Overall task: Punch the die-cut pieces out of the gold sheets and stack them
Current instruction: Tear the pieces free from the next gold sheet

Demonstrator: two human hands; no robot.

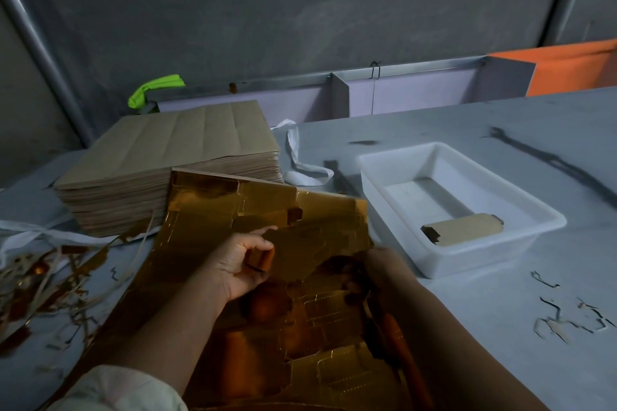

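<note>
The gold sheet [267, 210] is tilted up mid-desk [500, 294]. The left hand [243, 260] has its grip curled round a gold flap, and the right hand [379, 264] grips the sheet's three-o'clock edge. One punched piece [462, 228] lies in the white tray [377, 190] at two o'clock, with the sheet stack [167, 157] at ten.

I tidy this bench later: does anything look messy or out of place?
Yes. Gold and paper offcuts lie strewn on the table at left, a few scraps at right. In the white tray, the lone punched piece lies skewed to the walls.
</note>
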